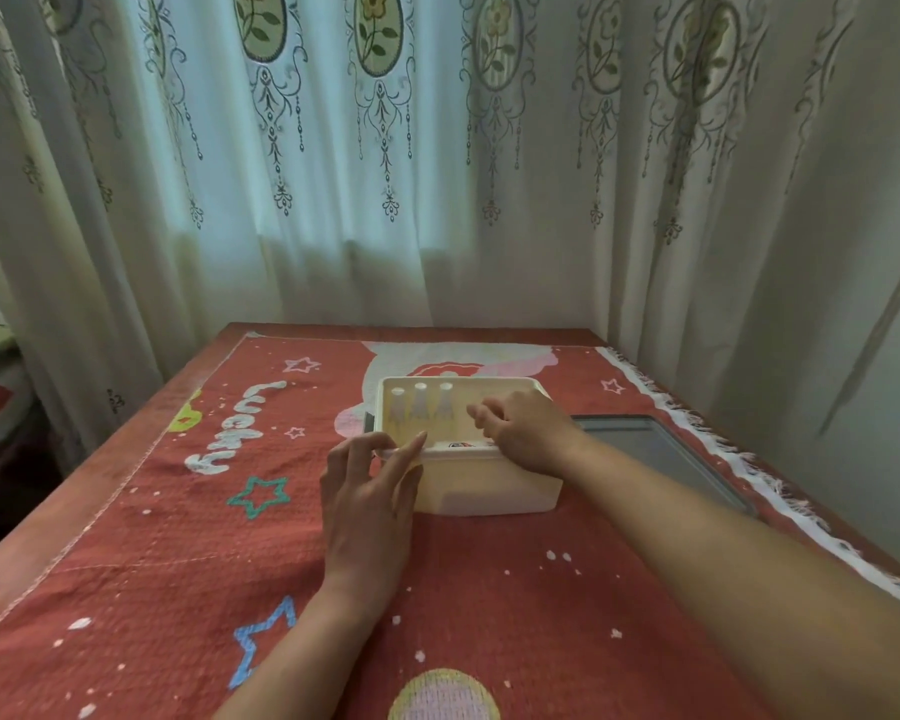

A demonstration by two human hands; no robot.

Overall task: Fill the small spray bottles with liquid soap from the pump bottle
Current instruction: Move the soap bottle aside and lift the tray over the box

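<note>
Spray bottles (421, 405) inside the box (489, 485) look unfilled; your left hand (367, 506) pinches its rim, right hand (526, 433) inside, grip unclear

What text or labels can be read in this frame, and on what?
"Lucky": white letters on the red cloth, running sideways, left of the white box.
Label with red and blue print on something inside the box, at the near rim: too blurred to read.
Small spray bottles: no print can be made out.
</note>
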